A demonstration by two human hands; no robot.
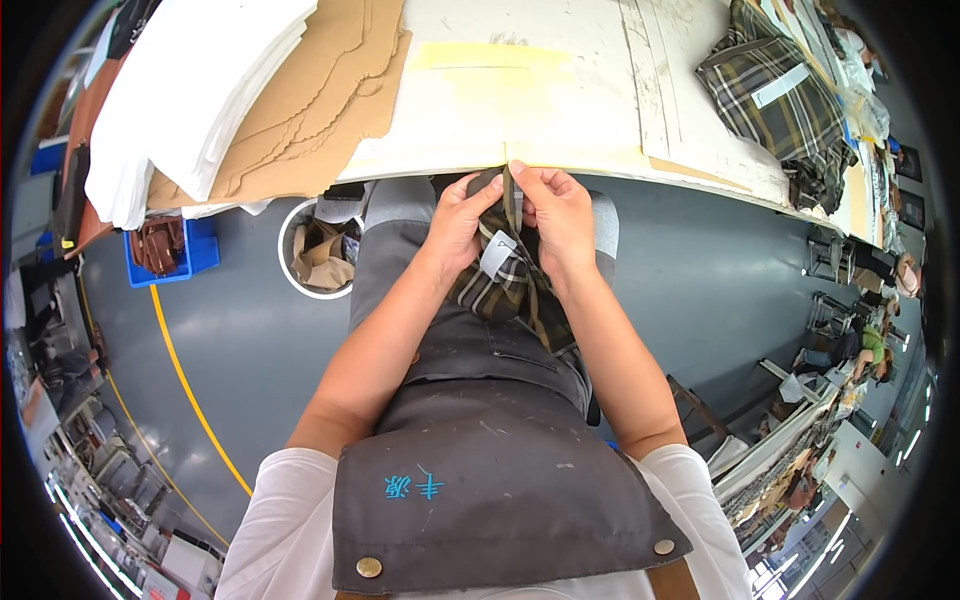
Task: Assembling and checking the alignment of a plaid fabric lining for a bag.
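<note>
In the head view, both hands meet at centre frame, just below the tabletop [560, 60] edge. The left hand [462, 222] and the right hand [560, 215] are each closed around a dark plaid fabric piece [510, 285], thumbs and fingertips pinching its top edge between them; the rest hangs down over the grey apron [500, 470], with a small white label [497, 255] showing on it. To work this well, I judge the pinch should stay close on both sides of the spot being handled, with the cloth kept taut between the thumbs so the plaid lines stay straight and the label stays flat.

Containers: a round white bin [290, 262] sits on the floor left of centre, holding crumpled tan and brown scraps. Further left, a blue crate [198, 255] holds brown pieces. More plaid fabric [775, 100] lies on the tabletop at upper right; white sheets [190, 90] and tan cardboard patterns [320, 110] lie at upper left.
</note>
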